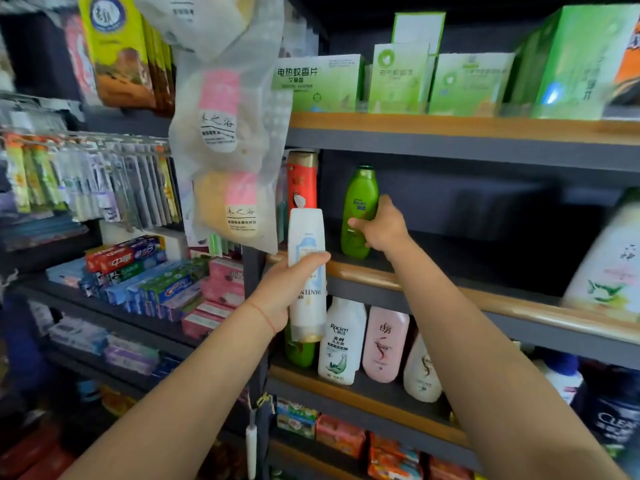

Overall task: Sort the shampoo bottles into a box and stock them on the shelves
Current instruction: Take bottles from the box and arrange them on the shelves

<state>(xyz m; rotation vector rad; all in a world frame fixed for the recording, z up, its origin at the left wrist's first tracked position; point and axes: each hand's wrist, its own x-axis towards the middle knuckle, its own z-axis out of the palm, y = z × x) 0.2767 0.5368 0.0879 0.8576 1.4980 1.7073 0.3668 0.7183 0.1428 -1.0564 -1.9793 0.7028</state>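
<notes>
A: Left side first. What's the left hand point(289, 289) doing?

B: Wrapped round a tall white plastic shampoo bottle with a pale blue label point(307, 271). Fingers curled about its middle. The lettering reads upside down, so the bottle is inverted, cap end low. Long axis near vertical, held in the air in front of the wooden front lip of the dark middle shelf point(450, 289), at its left end.

A: Anything behind it?

B: A red bottle with a gold cap point(302, 178) stands on that shelf at the far left, just above and behind the white one.

A: Moving right?

B: An upright green plastic shampoo bottle with a darker green cap point(358, 209) stands on the middle shelf. The right hand point(379, 226) grips its right side, thumb across the front, fingers gone behind it. Base looks to be touching the shelf board, though I can't be sure it isn't lifted a hair.

A: The relation that matters?

B: The open shelf space lies up and to the right of the white bottle, between the red one and the green one, and also wide to the right of the green. The left hand is nearer the gap by the red bottle. My guess: the white bottle needs turning cap-up, then lifting over the lip

A: Below?

B: Lower shelf holds a row of white and pink bottles point(367, 344), upright
</notes>
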